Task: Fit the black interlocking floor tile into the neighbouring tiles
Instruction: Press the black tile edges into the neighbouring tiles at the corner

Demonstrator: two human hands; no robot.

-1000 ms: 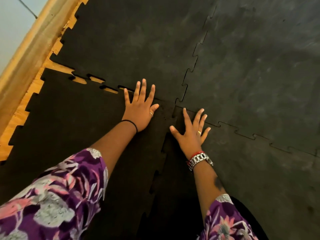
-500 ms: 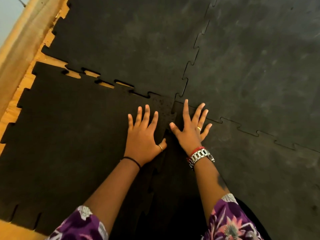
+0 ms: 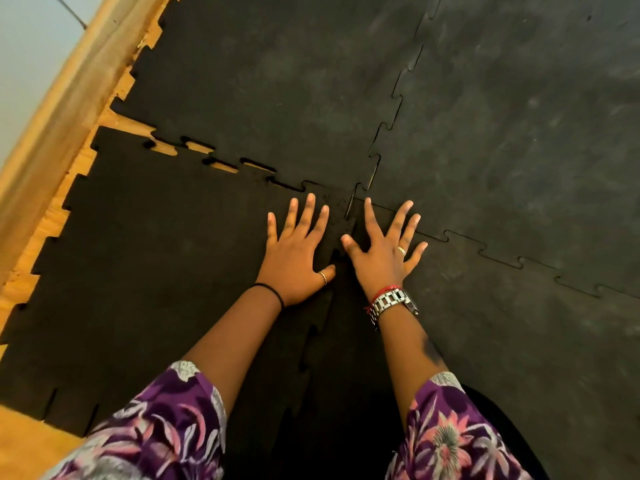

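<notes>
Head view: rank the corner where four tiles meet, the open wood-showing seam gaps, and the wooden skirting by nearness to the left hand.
From the left hand:
1. Four-tile corner, just ahead-right of its fingertips.
2. Open seam gaps, ahead-left.
3. Wooden skirting, far left.

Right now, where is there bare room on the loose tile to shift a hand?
Free: the loose tile left of the left hand, out to its toothed edge by the wooden floor. Crowded: the corner where four tiles meet, with the right hand beside the left.

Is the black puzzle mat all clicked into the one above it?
Not fully. Along the black tile's top edge, wooden floor shows through gaps between the teeth.
</notes>
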